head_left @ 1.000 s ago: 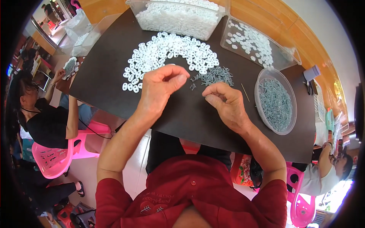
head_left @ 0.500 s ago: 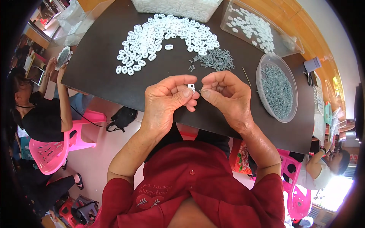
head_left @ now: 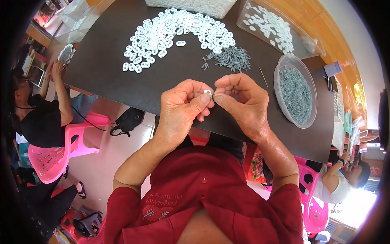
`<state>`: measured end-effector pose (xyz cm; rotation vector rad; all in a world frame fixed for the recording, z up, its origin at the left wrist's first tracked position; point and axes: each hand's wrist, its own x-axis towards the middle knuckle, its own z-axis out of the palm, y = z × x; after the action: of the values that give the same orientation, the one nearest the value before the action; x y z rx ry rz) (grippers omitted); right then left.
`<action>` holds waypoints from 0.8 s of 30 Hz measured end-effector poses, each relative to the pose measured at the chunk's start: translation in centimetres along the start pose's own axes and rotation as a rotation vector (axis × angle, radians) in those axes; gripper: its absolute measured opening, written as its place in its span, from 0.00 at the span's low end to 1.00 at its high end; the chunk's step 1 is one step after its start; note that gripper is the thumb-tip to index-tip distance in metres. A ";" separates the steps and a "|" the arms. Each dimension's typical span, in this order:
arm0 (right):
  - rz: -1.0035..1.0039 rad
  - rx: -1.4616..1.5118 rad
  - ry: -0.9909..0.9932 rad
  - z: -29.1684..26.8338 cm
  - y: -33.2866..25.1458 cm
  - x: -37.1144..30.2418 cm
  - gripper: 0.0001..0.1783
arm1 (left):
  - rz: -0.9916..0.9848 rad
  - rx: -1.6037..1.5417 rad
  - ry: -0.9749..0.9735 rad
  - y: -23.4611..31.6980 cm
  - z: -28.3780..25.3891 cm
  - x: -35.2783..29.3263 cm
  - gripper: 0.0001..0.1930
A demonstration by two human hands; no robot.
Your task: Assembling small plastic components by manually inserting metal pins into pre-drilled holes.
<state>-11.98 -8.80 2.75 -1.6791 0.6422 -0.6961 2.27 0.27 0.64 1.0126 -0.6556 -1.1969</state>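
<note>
Above the near edge of the dark table, my left hand (head_left: 180,106) pinches a small white oval plastic piece with holes (head_left: 208,92) between thumb and forefinger. My right hand (head_left: 244,101) is closed in a pinch right beside it, thumb and fingertips almost touching the white piece. A tiny dark tip shows between the hands; what the right fingers hold is mostly hidden. Beyond them lies an arc-shaped pile of the same white two-holed pieces (head_left: 162,34), with one lone white piece (head_left: 180,43) inside the curve. A heap of small grey pin-like pieces (head_left: 233,59) lies by its right end.
On the right stands a round clear tub (head_left: 276,87) of grey pieces, with a thin rod (head_left: 263,77) beside it. A clear bin (head_left: 307,44) with white pieces sits at the back right, another bin (head_left: 191,9) at the back. A co-worker (head_left: 44,110) sits at left.
The white piece and my left hand have shifted slightly right, closing the gap to my right fingertips. My right hand has barely moved. The view has shifted a little.
</note>
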 end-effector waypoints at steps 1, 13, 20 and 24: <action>0.002 -0.003 0.002 0.0 0.0 0.0 0.13 | 0.000 -0.001 0.000 0.0 0.0 0.0 0.06; -0.031 -0.006 0.044 0.7 0.7 0.1 0.10 | 0.061 0.029 0.028 -0.9 0.0 -0.4 0.05; 0.001 0.043 0.051 0.8 1.1 -0.2 0.08 | 0.146 0.130 0.092 -1.4 0.6 -0.7 0.04; 0.058 0.064 0.010 0.5 0.8 -0.2 0.10 | 0.188 0.212 0.128 -1.7 0.7 -0.8 0.04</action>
<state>-11.78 -8.47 1.81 -1.5932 0.6662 -0.6774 0.69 0.80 -0.56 1.1674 -0.7699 -0.9035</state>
